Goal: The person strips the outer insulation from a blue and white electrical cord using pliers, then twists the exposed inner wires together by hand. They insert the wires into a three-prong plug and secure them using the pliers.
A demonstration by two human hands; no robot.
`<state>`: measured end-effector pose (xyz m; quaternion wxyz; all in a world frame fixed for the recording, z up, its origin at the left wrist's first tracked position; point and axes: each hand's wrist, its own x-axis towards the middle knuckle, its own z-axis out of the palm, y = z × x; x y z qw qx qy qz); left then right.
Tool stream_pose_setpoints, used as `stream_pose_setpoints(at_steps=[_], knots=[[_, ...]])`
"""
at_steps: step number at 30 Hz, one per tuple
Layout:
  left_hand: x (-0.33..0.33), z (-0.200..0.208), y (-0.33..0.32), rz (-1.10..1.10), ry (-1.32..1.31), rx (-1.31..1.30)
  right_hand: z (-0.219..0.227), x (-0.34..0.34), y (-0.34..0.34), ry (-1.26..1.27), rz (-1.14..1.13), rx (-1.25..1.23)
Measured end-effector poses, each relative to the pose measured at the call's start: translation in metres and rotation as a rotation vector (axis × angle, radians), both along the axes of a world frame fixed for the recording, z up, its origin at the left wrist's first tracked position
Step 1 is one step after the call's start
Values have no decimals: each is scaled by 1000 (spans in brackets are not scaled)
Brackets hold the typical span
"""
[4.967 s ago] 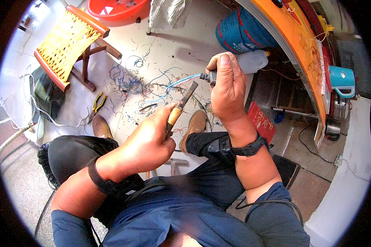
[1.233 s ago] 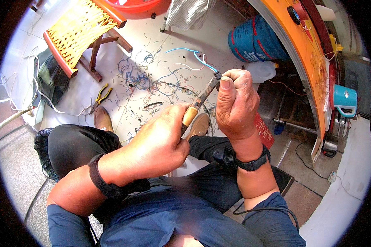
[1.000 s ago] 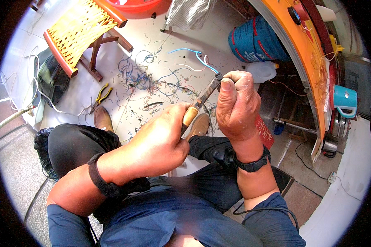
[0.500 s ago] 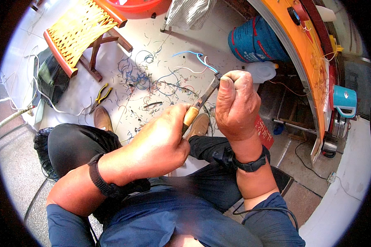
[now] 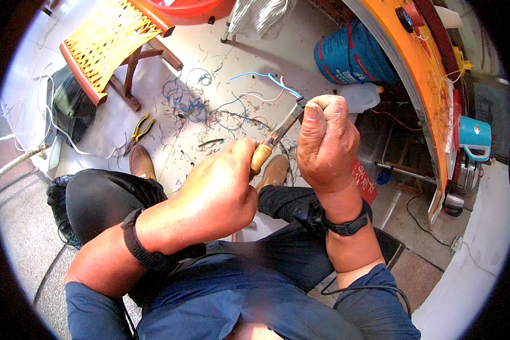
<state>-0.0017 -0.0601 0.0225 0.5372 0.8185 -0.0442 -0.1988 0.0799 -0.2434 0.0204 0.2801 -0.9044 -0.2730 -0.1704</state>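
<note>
Tool (image 5: pixel 275 137) at the centre of the head view: the left hand (image 5: pixel 209 195) has its fingers closed around the wooden handle. The metal end points up to the right, meeting or overlapping a black plug (image 5: pixel 301 102); contact cannot be told. The right hand (image 5: pixel 327 147), right of centre, pinches the plug between thumb and bent fingers. Blue and white wires (image 5: pixel 289 89) trail from it toward upper centre. Scraps (image 5: pixel 190 107) litter the floor left of centre, near pliers (image 5: pixel 139 134); a stool (image 5: pixel 110 48) stands upper left, a bucket (image 5: pixel 351 55) upper right.
</note>
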Motion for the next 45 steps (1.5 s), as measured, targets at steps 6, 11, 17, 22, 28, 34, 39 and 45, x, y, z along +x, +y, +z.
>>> stream_pose_setpoints(at_steps=[6,11,17,22,28,34,39,45], knots=[[4,0,-1,7,28,19,2,1,-2,-7,12,35],[6,1,1,-29,54,-35,0,0,-4,-7,-2,45],[7,7,2,-71,175,-175,1,2,-7,27,53,162],[5,6,3,-90,249,-330,2,-3,-7,240,5,349],[8,18,5,-89,538,-546,4,-13,-1,852,-117,877],[6,20,5,-87,592,-710,6,-13,9,1086,-162,1112],[2,13,3,-92,652,-920,-1,-6,1,1394,52,1388],[0,8,16,-137,748,-957,10,1,-15,1387,48,1105]])
